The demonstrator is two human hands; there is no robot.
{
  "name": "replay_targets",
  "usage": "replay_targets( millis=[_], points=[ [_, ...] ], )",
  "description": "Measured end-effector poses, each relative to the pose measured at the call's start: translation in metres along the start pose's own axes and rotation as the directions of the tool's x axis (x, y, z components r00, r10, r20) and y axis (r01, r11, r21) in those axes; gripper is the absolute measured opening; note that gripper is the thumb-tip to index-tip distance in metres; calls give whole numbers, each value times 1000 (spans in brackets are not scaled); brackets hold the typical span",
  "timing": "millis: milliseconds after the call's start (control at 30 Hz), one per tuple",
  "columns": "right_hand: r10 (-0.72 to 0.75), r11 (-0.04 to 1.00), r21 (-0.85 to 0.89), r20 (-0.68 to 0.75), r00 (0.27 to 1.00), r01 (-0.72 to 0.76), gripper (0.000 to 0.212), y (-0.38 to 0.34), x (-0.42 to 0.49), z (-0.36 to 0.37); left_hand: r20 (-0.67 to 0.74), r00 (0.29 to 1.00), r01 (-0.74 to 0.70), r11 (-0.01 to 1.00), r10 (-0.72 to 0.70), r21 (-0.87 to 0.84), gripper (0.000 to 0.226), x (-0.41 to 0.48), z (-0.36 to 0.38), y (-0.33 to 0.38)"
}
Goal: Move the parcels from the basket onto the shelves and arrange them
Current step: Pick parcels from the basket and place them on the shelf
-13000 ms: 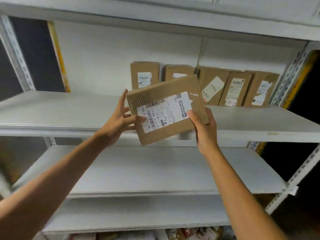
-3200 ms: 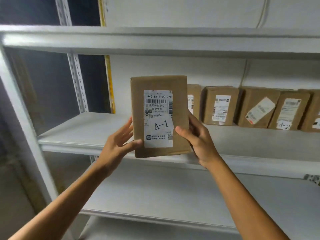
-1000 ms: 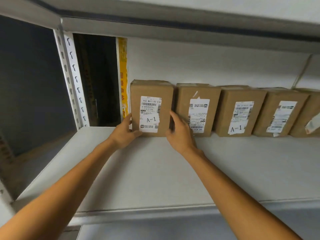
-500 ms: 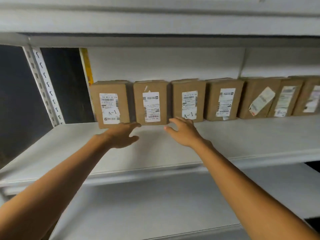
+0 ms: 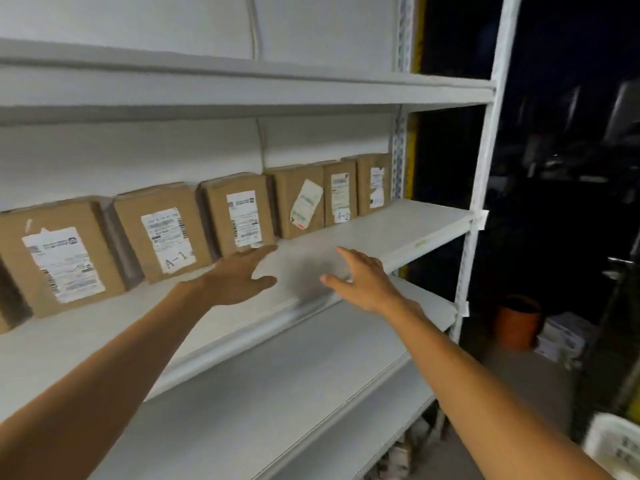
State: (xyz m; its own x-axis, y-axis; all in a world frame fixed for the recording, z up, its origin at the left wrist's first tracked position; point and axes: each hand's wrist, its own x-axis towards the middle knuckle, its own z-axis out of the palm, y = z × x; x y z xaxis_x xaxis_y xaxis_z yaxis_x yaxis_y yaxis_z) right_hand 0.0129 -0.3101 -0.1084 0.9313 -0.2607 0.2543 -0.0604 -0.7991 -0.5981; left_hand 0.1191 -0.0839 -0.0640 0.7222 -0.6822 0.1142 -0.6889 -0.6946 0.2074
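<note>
Several brown cardboard parcels stand upright in a row against the back wall of the middle shelf (image 5: 408,233). Among them are a parcel marked A-1 (image 5: 162,230) and one with a white label (image 5: 239,216) just right of it. My left hand (image 5: 242,275) reaches out flat over the shelf, its fingertips close to the base of the white-label parcel; whether they touch is unclear. My right hand (image 5: 360,275) hovers with spread fingers above the shelf's front edge, holding nothing. A white basket (image 5: 613,445) shows at the bottom right corner.
White shelves run above (image 5: 242,91) and below (image 5: 277,393) the middle one. A white upright post (image 5: 485,168) bounds the rack on the right. Beyond it, in the dark, sit an orange bucket (image 5: 516,320) and a white box (image 5: 561,337) on the floor.
The view has swung right along the row of parcels. Both hands have left the leftmost parcels and moved right over the shelf, holding nothing.
</note>
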Motion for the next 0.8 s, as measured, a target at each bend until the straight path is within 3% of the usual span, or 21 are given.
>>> replay_targets(
  millis=[200,400,533,800],
  points=[
    [253,955,174,-62,966,-239,72,97,-40,-61,78,962,-243,954,260,-178,64,83,56,105],
    [483,869,213,-169,859,-447,70,188,-86,-98,140,882,-358,833,450,-423,61,145,134,207],
    [642,766,234,-238,729,-599,70,239,-124,-106,215,777,-394,723,592,-568,61,171,198,268],
    [826,559,302,-289,484,-773,60,303,-216,-87,373,576,-403,650,727,-645,54,173,330,358]
  ],
)
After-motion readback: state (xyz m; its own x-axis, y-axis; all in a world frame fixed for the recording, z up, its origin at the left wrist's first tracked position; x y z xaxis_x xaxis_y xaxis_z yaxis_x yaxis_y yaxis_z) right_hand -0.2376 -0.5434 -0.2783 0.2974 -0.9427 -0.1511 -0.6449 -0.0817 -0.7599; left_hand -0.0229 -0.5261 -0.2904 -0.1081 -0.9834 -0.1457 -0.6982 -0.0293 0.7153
